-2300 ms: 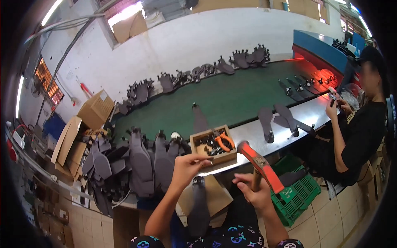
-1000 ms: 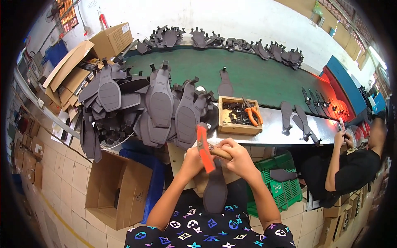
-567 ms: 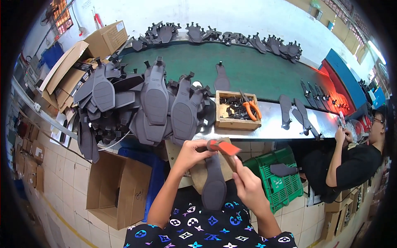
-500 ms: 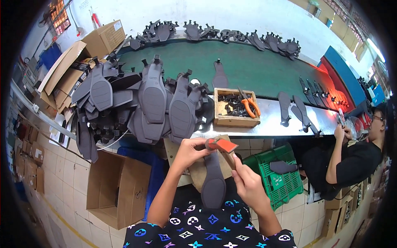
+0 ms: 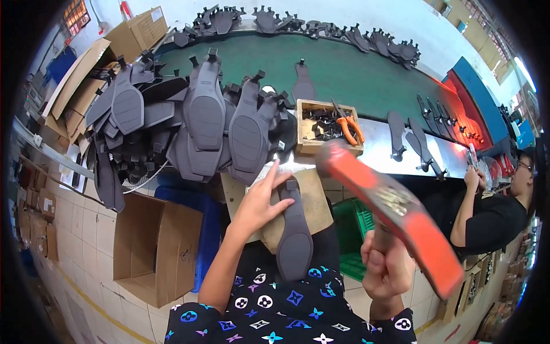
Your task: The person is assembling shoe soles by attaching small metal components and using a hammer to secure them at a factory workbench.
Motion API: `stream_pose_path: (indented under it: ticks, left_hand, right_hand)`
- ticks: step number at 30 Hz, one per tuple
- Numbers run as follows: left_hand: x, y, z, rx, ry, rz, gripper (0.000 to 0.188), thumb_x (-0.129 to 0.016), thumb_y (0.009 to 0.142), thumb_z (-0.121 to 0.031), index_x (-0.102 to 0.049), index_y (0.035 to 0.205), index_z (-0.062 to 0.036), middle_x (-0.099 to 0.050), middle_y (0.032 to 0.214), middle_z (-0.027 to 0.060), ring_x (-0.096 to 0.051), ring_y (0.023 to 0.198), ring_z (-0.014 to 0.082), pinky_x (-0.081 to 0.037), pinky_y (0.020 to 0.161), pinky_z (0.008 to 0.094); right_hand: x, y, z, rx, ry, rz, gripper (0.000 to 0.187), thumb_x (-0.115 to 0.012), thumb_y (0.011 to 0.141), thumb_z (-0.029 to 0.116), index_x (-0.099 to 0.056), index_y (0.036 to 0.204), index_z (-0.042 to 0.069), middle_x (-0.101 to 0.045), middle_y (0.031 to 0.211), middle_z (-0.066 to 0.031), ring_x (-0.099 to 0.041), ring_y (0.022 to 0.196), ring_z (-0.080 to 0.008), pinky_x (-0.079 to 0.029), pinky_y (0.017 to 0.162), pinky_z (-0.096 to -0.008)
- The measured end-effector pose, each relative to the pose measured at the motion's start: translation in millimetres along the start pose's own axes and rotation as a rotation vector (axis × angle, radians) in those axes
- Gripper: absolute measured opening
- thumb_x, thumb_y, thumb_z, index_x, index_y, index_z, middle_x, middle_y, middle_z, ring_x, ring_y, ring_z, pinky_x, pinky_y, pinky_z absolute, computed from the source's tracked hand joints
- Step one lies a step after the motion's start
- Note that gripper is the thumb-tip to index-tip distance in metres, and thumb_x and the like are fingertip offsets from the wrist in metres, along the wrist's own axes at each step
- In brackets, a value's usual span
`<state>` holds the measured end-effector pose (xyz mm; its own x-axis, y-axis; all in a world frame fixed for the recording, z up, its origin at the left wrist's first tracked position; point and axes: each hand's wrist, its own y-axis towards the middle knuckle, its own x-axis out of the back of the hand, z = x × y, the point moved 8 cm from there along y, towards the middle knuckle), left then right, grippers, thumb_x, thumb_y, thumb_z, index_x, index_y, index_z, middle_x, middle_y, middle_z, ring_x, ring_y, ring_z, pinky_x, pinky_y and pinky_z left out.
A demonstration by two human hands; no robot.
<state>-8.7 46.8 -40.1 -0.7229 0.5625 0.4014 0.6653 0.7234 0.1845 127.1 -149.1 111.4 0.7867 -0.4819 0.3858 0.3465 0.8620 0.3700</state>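
A dark grey shoe sole (image 5: 295,247) lies lengthwise in front of me, its narrow end with a small black block on a worn tan board (image 5: 321,202) and its broad end toward my lap. My left hand (image 5: 260,205) is beside the narrow end, fingers apart, the thumb reaching the sole's edge. My right hand (image 5: 388,266) is wrapped round the handle of a hammer with a red head (image 5: 395,206). The hammer is raised to the right of the sole, close to the camera and partly blurred.
A large pile of grey soles (image 5: 206,123) covers the bench's left side. A wooden box (image 5: 305,148) holds small black parts and orange-handled pliers (image 5: 348,129). Below are a cardboard box (image 5: 183,252) and a green crate (image 5: 349,229). A co-worker (image 5: 490,212) sits at the right.
The hammer has swung up and to the right, off the sole's narrow end, in my right hand. My left fingers have spread apart, uncovering that end. The view has shifted slightly.
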Motion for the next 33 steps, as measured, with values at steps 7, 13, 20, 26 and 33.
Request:
stream_pose_path:
  ticks: [7, 13, 20, 26, 33]
  left_hand:
    - [5.2, -5.3, -18.1, -0.350, 0.408, -0.110, 0.034, -0.073, 0.086, -0.016, -0.069, 0.117, -0.0018, -0.069, 0.118, 0.0175, -0.063, 0.114, 0.0339, -0.048, 0.100, 0.0386]
    - [16.5, -52.5, -97.8, -0.156, -0.052, 0.046, 0.019, -0.071, 0.088, -0.011, -0.074, 0.102, 0.0007, -0.069, 0.082, 0.0117, -0.067, 0.071, 0.0212, -0.051, 0.065, 0.0305]
    - [-14.2, -96.6, -111.0, 0.184, -0.438, 0.217, 0.021, -0.067, 0.095, -0.014, -0.064, 0.086, 0.0056, -0.051, 0.069, 0.0079, -0.048, 0.062, 0.0147, -0.039, 0.058, 0.0304]
    - [-30.4, -99.8, -115.0, 0.247, -0.560, 0.388, 0.029, -0.055, 0.103, -0.021, -0.067, 0.111, 0.0043, -0.065, 0.098, 0.0099, -0.060, 0.094, 0.0162, -0.047, 0.083, 0.0293]
    - [-52.2, -109.3, -118.9, 0.522, -0.876, 0.525, 0.035, -0.048, 0.104, -0.025, -0.061, 0.117, 0.0041, -0.065, 0.117, 0.0124, -0.060, 0.109, 0.0171, -0.045, 0.096, 0.0287]
  right_hand:
    - [-26.5, 8.2, -19.1, 0.266, -0.320, 0.140, 0.049, -0.066, 0.086, -0.008, -0.055, 0.134, -0.005, -0.060, 0.082, -0.0173, -0.061, 0.066, -0.0307, -0.050, 0.058, -0.0379]
    - [-27.0, 28.6, -43.7, 0.381, -0.415, 0.005, 0.043, -0.068, 0.087, -0.001, -0.058, 0.129, -0.003, -0.066, 0.097, -0.0139, -0.065, 0.073, -0.0281, -0.053, 0.061, -0.0352]
    - [-85.9, 26.7, -80.4, 0.482, -0.661, 0.381, 0.042, -0.071, 0.085, 0.016, -0.065, 0.127, 0.008, -0.068, 0.118, -0.0082, -0.065, 0.098, -0.0272, -0.051, 0.080, -0.0421]
    - [-102.6, -10.5, -67.6, -0.286, 0.929, 0.639, 0.056, -0.059, 0.097, 0.051, -0.066, 0.108, -0.004, -0.069, 0.108, -0.0212, -0.062, 0.114, -0.0361, -0.047, 0.101, -0.0488]
    - [-109.7, -18.1, -61.5, -0.416, 1.114, 0.683, 0.058, -0.061, 0.093, 0.055, -0.065, 0.101, -0.002, -0.066, 0.103, -0.0165, -0.058, 0.116, -0.0349, -0.044, 0.103, -0.0489]
